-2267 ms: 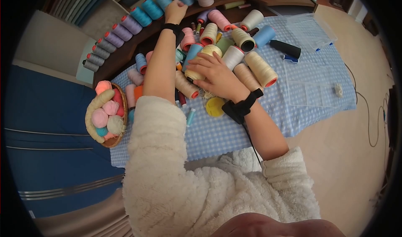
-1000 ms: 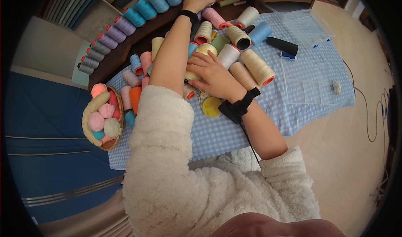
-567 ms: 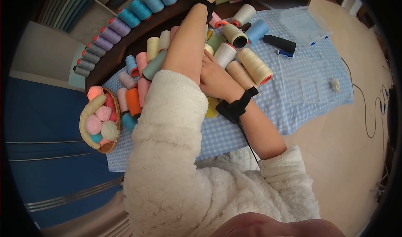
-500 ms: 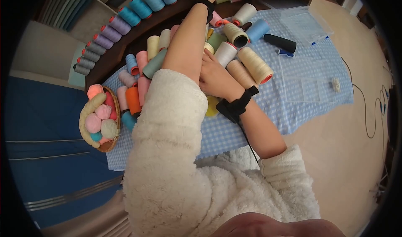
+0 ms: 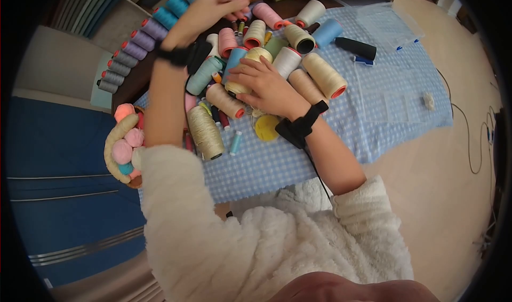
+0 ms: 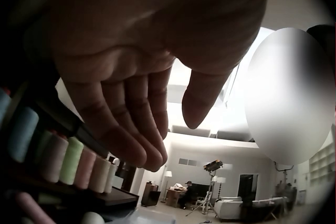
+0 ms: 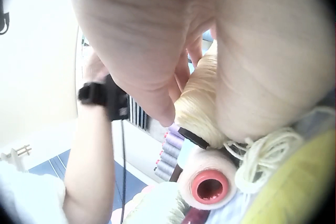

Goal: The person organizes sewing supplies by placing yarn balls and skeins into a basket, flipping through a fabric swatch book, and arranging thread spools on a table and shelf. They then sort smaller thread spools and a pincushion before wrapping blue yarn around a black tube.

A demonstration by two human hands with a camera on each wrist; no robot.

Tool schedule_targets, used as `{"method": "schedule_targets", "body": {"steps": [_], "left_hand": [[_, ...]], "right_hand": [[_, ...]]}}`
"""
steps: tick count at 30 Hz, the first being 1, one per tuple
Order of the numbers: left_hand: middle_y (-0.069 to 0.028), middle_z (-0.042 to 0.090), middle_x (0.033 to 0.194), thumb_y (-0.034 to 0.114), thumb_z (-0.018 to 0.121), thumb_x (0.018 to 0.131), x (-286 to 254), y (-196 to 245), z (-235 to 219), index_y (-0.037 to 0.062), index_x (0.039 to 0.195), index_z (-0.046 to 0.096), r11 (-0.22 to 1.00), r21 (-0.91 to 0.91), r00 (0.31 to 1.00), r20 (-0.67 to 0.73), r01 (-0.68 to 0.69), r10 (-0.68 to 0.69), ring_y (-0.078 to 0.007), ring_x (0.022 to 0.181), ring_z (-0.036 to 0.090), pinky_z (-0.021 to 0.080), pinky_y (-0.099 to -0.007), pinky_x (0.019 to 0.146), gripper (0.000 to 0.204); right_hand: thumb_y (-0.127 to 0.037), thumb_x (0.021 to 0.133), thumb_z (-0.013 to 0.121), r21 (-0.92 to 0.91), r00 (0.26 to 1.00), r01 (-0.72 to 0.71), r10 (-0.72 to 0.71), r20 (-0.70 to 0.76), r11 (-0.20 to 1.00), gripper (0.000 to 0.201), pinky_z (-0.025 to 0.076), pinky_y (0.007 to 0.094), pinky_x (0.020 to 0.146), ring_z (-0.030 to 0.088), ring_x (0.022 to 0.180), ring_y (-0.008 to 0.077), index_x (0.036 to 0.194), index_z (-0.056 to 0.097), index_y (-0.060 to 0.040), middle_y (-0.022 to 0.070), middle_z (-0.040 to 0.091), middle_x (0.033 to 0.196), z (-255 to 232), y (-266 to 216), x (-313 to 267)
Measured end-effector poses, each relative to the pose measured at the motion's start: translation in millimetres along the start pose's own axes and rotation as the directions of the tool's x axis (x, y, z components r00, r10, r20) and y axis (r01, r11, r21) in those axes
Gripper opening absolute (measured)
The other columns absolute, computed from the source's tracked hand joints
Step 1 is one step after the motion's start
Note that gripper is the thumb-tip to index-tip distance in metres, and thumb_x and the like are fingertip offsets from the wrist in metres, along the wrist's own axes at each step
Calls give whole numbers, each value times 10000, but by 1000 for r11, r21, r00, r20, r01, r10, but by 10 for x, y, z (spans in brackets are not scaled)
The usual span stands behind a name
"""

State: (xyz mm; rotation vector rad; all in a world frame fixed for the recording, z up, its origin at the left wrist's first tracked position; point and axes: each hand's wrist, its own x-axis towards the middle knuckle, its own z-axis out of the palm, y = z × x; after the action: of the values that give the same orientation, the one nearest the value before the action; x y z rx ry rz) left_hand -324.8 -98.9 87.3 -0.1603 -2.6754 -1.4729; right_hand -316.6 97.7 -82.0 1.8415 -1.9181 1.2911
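Observation:
In the head view my left hand (image 5: 216, 6) hangs in front of the row of thread cones on the shelf, fingers loosely bent. The left wrist view shows nothing between its fingers and thumb. My right hand (image 5: 269, 86) lies over a pale yellow thread cone (image 5: 257, 54), thumb on its near side and fingers over the top. The right wrist view shows the cone's yellow windings (image 7: 198, 98) and dark end between thumb and palm. Beside it are a beige thread cone (image 5: 225, 100), a white thread cone (image 5: 287, 62) and a blue one partly covered.
A curved shelf carries purple thread cones (image 5: 137, 49) and several others. Many cones lie on the blue checked cloth (image 5: 256, 174), with a yellow disc (image 5: 266, 128) nearby. A basket of yarn balls (image 5: 121, 151) stands left; a clear plastic box (image 5: 394, 104) lies right.
My left hand has come away from the greyish-pink cone on the shelf, moving left and back toward me with nothing held. The right hand stays on the pale yellow cone.

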Motion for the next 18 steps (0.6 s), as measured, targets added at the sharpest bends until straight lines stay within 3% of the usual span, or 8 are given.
{"method": "schedule_targets", "body": {"steps": [2, 4, 7, 10, 12, 15, 18], "left_hand": [[-108, 694, 826, 168, 698, 892, -989, 883, 486, -26, 1048, 707, 984, -90, 971, -201, -151, 130, -167, 789, 658, 515, -302, 772, 249], [-108, 685, 823, 66, 686, 877, -1505, 1051, 434, -21, 1025, 715, 897, 218, 920, 4, -384, 393, -188, 777, 644, 502, -304, 735, 174], [-104, 682, 822, 1, 692, 828, -1885, 1224, 579, -21, 1010, 719, 828, 194, 849, 186, -526, 495, -215, 763, 636, 483, -321, 707, 185], [-107, 677, 814, 4, 707, 811, -2101, 1010, 811, -7, 988, 724, 842, 444, 939, -8, -305, 345, -257, 744, 629, 475, -354, 708, 179], [-85, 715, 947, 128, 733, 831, -2141, 685, 848, 47, 1054, 712, 799, 569, 944, -113, -195, 311, -279, 864, 659, 483, -370, 792, 238], [-98, 701, 1016, 142, 704, 864, -2236, 354, 832, 56, 1106, 685, 783, 621, 966, -190, -18, 174, -304, 975, 649, 479, -404, 860, 257], [-130, 684, 1046, 156, 690, 878, -2355, 45, 764, 49, 1145, 659, 739, 673, 957, -234, 32, 171, -327, 1016, 634, 469, -415, 911, 289]], "right_hand": [[-263, 848, 704, 21, 1000, 14, -14, 4, 1000, 466, 290, 504, 1167, 468, 1347, 275, 1285, 644, -110, 55, 629, 1315, -25, 14, 29], [-258, 850, 703, 42, 1000, 15, -16, 17, 999, 466, 284, 497, 1170, 470, 1344, 280, 1286, 644, -105, 61, 629, 1316, -35, 3, 43], [-247, 858, 696, 57, 999, 16, -18, 34, 998, 454, 274, 477, 1173, 466, 1345, 283, 1284, 643, -99, 76, 624, 1320, -41, -16, 47], [-173, 867, 697, 69, 996, 17, -23, 85, 997, 440, 292, 471, 1173, 460, 1355, 312, 1295, 640, -88, 96, 596, 1373, -97, -54, 70], [-158, 866, 695, 60, 995, 5, -11, 95, 998, 436, 293, 467, 1175, 462, 1353, 308, 1292, 640, -82, 99, 594, 1378, -115, -93, 65], [-150, 865, 692, 25, 996, 7, -10, 92, 1000, 436, 292, 472, 1179, 464, 1353, 306, 1293, 638, -82, 97, 593, 1374, -103, -112, 72], [-154, 862, 694, -95, 995, 44, -35, 97, 994, 427, 300, 474, 1177, 477, 1343, 299, 1280, 641, -84, 94, 598, 1366, -125, -185, 106]]}}
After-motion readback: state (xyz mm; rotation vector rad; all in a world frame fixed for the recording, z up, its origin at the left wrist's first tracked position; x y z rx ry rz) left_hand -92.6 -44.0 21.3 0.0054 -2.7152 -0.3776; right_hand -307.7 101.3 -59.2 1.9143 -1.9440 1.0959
